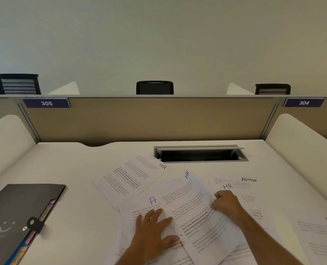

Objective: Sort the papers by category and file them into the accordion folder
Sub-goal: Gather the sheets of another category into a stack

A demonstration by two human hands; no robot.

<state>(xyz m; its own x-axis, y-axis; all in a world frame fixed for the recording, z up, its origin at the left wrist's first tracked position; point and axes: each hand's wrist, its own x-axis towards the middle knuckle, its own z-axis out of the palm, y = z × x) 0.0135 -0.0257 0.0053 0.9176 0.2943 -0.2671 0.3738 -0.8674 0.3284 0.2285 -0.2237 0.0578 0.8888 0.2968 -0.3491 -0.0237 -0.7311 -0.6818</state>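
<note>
Several printed sheets lie fanned on the white desk (78,169). One marked HR (132,175) sits at the back. A second HR sheet (195,205) lies tilted in the middle. A sheet marked A (139,203) lies under my left hand (153,232), which rests flat with fingers spread. My right hand (225,204) pinches the right edge of the middle HR sheet. Sheets marked ADMIN and HR (241,185) lie to the right. The black accordion folder (19,211) lies closed at the left, its clasp fastened and coloured tabs showing.
An open cable tray (201,154) is set into the desk behind the papers. Another ADMIN sheet (319,238) lies at the far right. A tan partition (149,119) with white curved side dividers encloses the desk. Black chairs stand beyond it.
</note>
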